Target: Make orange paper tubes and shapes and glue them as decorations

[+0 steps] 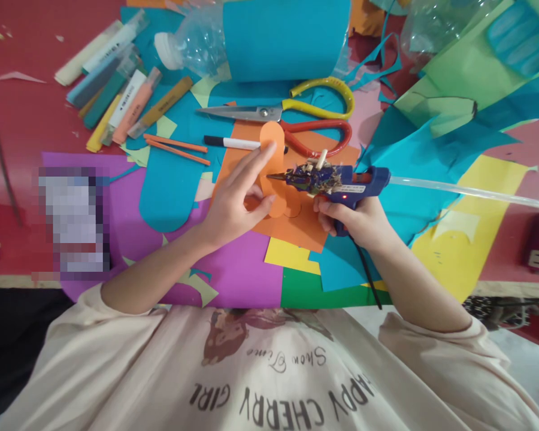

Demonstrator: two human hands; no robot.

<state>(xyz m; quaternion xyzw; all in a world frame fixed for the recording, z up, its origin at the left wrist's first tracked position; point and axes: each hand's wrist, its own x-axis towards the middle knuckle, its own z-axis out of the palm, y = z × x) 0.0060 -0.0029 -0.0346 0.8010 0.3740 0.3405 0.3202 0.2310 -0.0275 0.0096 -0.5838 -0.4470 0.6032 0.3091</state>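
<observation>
My left hand [236, 206] has its fingertips and thumb on a rounded orange paper strip [273, 193], which lies over an orange sheet [305, 233]. In my right hand [357, 218] is a blue hot glue gun [362, 187] with a red light lit. Its nozzle points left and sits over the middle of the strip, but I cannot tell whether it touches. Dried glue and debris crust the gun's front. A long clear glue stick [458, 190] extends from its back. Just above the strip lie scissors [269, 112] with yellow and red handles and a white marker [240, 143].
A plastic bottle [193, 39] wrapped in blue paper lies at the back. Several markers [117, 78] are piled at the back left. Two thin orange strips [175, 148] rest on blue paper. A blurred-out phone-like object [74, 221] is at left. Purple paper [233, 269] covers the front.
</observation>
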